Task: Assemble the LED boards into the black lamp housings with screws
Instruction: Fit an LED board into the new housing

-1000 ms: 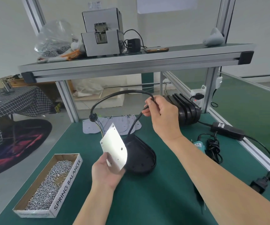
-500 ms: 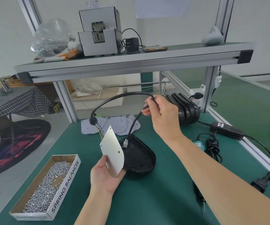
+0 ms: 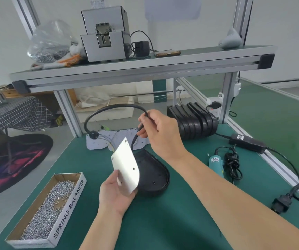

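Note:
My left hand (image 3: pixel 115 193) holds a white LED board (image 3: pixel 126 164) upright by its lower edge, just left of a black lamp housing (image 3: pixel 154 175) lying open on the green mat. A black cable (image 3: pixel 109 110) arcs up from the board's coloured wires and comes down to my right hand (image 3: pixel 161 131), which pinches the cable near its free end above the housing. A cardboard box of screws (image 3: pixel 50 212) sits at the front left. More LED boards (image 3: pixel 119 138) lie flat at the back of the mat. A stack of black housings (image 3: pixel 193 121) stands behind my right hand.
A teal electric screwdriver (image 3: pixel 217 164) with a coiled cord lies to the right, beside a black power adapter (image 3: pixel 246 143) and its plug (image 3: pixel 282 204). An aluminium shelf (image 3: pixel 141 69) overhead carries a grey screw feeder (image 3: pixel 105 37) and a bag of screws (image 3: pixel 50 42).
The board in my left hand has tilted slightly more upright. My right hand has shifted the cable end a little lower toward the housing.

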A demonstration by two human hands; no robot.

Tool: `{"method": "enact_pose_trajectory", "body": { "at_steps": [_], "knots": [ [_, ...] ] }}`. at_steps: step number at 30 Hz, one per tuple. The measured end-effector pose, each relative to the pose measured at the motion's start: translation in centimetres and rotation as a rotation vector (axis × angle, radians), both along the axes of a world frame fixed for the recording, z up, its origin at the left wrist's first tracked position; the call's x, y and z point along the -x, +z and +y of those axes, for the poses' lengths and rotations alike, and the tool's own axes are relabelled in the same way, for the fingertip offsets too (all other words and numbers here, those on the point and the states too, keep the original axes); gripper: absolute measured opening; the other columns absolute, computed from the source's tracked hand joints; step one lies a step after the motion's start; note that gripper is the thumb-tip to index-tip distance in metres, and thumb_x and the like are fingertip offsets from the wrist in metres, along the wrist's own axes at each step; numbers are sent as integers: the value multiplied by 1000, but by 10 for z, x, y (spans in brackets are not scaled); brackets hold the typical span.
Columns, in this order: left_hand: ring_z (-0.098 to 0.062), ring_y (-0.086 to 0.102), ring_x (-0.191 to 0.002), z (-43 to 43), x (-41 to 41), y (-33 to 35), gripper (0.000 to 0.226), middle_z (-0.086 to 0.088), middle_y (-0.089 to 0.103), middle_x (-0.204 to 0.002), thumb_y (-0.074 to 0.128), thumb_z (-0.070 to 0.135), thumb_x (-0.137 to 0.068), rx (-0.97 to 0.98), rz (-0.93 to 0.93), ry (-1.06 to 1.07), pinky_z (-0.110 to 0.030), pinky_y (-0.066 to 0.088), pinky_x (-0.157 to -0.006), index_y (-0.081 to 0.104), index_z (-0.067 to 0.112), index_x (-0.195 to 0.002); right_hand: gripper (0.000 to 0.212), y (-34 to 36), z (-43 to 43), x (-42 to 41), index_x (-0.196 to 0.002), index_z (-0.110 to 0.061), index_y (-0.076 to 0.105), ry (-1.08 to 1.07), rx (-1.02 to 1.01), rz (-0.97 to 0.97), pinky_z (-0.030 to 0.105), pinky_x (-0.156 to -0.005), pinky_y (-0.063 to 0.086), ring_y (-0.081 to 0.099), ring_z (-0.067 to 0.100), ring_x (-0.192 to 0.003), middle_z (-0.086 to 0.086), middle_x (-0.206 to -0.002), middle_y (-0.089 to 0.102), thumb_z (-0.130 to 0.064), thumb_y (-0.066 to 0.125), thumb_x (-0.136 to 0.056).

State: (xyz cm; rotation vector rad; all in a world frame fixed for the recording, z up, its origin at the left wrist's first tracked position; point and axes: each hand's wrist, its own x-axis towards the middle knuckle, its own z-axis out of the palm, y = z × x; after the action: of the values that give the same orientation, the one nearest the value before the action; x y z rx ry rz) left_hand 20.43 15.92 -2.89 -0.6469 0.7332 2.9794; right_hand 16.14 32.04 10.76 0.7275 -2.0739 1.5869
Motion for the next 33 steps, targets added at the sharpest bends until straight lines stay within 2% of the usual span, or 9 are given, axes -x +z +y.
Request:
{"method": "enact_pose_trajectory", "body": {
  "at_steps": [4,9,13,18,22,25,27,30,33],
  "knots": [
    [-20,76,-70,5,6,11,20,-3,76,-83,47,21,-105,54,2,-65,-44,61,-72,62,10,-111,22,3,9,12,-96,-2,67,-78,4,-75,26,-67,60,71,9,-63,6,-74,71,-16,52,-105],
    [-17,76,-70,5,11,6,21,-6,77,-89,50,18,-105,148,-16,-52,-36,61,-60,64,3,-111,20,3,27,23,-94,-4,69,-120,18,-163,25,-64,60,72,10,-61,4,-74,72,-15,54,-103],
    [-20,73,-100,-6,6,1,28,-5,75,-116,49,23,-105,304,46,-67,-41,59,-74,65,6,-121,16,13,48,27,-95,-7,72,-144,-39,-118,13,-58,53,70,6,-57,-1,-68,72,-15,59,-101],
    [-21,77,-83,-25,-1,13,31,-7,78,-100,58,29,-92,365,115,-158,-36,62,-61,82,9,-94,15,45,73,25,-94,-11,72,-82,-87,-72,25,-61,60,73,15,-65,4,-75,75,-17,61,-101],
    [-28,76,-82,-29,-9,28,36,-13,77,-102,59,29,-87,375,152,-255,-41,63,-64,79,5,-105,19,63,78,20,-95,-8,72,-247,-306,229,34,-67,59,72,10,-68,1,-80,73,-21,60,-102],
    [-29,70,-108,-21,-11,37,47,-15,69,-126,57,30,-90,251,239,-281,-52,53,-98,68,5,-128,13,62,69,17,-88,-20,73,52,-367,-7,17,-60,55,70,2,-64,-8,-75,73,-23,65,-98],
    [-27,67,-116,-18,-12,43,52,-12,64,-134,59,30,-89,194,281,-285,-50,45,-106,64,6,-134,11,50,70,23,-91,-23,76,159,-429,-147,19,-72,53,70,1,-75,-7,-84,76,-29,68,-95],
    [-27,68,-115,-13,-13,50,43,-13,70,-125,53,33,-94,132,309,-355,-48,48,-106,74,6,-119,31,21,81,30,-124,-33,69,484,-71,-471,28,-92,53,65,8,-109,-4,-125,69,-27,66,-94],
    [-26,71,-111,-4,-16,55,47,-11,76,-113,44,38,-99,125,296,-429,-45,50,-105,81,9,-100,44,-19,74,26,-134,-20,62,757,258,-731,51,-104,46,59,25,-120,8,-132,64,-11,51,-93]
  ]
}}
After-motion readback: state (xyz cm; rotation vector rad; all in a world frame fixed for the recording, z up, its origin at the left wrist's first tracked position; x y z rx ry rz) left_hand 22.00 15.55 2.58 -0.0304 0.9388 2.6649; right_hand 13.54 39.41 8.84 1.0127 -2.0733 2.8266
